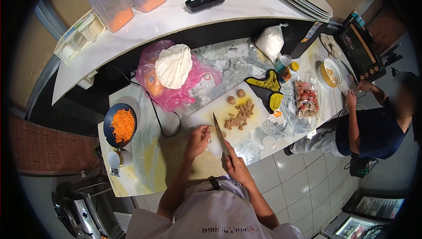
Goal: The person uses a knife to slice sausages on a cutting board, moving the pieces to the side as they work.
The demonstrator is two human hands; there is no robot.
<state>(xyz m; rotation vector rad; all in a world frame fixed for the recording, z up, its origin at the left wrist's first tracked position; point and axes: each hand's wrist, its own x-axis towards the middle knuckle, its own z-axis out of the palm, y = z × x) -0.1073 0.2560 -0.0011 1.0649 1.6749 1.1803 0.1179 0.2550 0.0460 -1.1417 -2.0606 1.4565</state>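
My right hand [236, 168] is wrapped round the handle of a kitchen knife [219, 131], whose blade points away from me over the white cutting board [200, 119]. My left hand [200, 141] is closed at the board's near left edge, its fingertips pinching a brown meatball [211, 129] just left of the blade. Sliced meatball pieces [241, 117] lie in a loose pile right of the knife. Behind them sit two uncut meatballs [241, 93]. Part of the held meatball is hidden by my fingers.
A dark bowl of shredded carrot [123, 124] and a white mug [124, 157] stand left. Behind are a pink plastic bag [169, 100] and black cord [158, 122]. Rightward lie a yellow-black cloth [274, 96], bagged meatballs [306, 100] and jars [290, 70]. A co-worker [369, 124] stands right.
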